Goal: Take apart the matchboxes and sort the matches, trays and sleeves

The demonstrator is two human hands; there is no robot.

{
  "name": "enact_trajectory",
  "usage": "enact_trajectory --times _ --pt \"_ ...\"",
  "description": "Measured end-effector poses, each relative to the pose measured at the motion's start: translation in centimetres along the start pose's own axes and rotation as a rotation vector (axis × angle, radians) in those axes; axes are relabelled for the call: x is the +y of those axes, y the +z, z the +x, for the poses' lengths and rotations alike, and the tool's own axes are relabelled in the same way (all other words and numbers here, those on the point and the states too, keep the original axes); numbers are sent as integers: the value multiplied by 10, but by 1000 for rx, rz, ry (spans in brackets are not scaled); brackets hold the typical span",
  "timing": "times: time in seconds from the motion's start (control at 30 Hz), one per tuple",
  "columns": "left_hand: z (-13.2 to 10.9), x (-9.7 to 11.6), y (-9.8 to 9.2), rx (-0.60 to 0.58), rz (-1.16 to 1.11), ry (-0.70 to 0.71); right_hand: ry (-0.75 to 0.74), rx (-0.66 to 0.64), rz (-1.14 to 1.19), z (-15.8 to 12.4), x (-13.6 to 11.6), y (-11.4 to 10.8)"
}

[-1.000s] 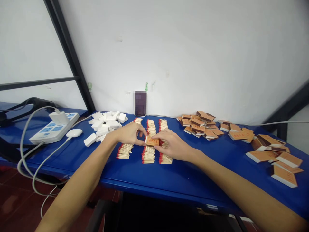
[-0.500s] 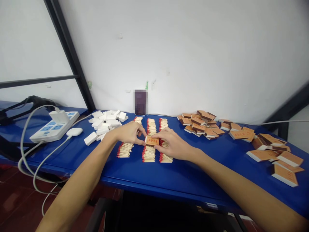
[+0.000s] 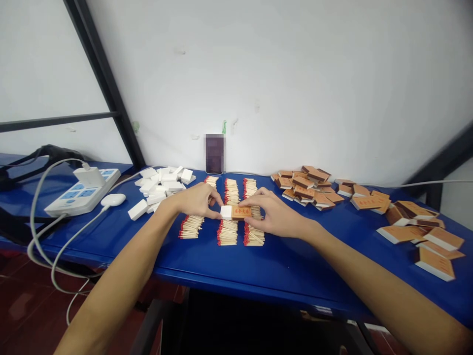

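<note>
Between my hands is an orange matchbox sleeve (image 3: 242, 212) with red lettering, and a white tray (image 3: 226, 212) sticks out of its left end. My left hand (image 3: 199, 201) pinches the tray's outer end between thumb and fingers. My right hand (image 3: 271, 212) grips the sleeve by its long edges. Below and around the hands, red-tipped matches (image 3: 227, 232) lie in three columns on the blue table (image 3: 221, 271). Part of the columns is hidden by the hands and the box.
White trays (image 3: 158, 190) are heaped at the back left. Orange matchboxes (image 3: 308, 185) lie in a heap right of centre, with more (image 3: 421, 227) at the far right. A phone (image 3: 215, 154) leans on the wall. A power strip (image 3: 83, 195) with cables sits left.
The white tray now shows much further out of the sleeve's left end. My right hand has shifted right with the sleeve, while my left hand has barely moved.
</note>
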State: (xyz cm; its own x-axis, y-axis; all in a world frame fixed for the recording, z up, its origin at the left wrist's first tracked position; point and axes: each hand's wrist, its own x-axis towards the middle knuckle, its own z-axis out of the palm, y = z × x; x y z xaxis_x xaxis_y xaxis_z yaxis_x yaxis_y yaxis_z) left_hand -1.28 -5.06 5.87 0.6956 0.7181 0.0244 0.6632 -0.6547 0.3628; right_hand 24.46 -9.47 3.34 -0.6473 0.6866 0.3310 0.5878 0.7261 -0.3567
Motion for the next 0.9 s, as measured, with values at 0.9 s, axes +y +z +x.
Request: enact_trajectory --times 0.9 --pt "-2 0 -3 10 26 7 71 352 -97 -12 32 -18"
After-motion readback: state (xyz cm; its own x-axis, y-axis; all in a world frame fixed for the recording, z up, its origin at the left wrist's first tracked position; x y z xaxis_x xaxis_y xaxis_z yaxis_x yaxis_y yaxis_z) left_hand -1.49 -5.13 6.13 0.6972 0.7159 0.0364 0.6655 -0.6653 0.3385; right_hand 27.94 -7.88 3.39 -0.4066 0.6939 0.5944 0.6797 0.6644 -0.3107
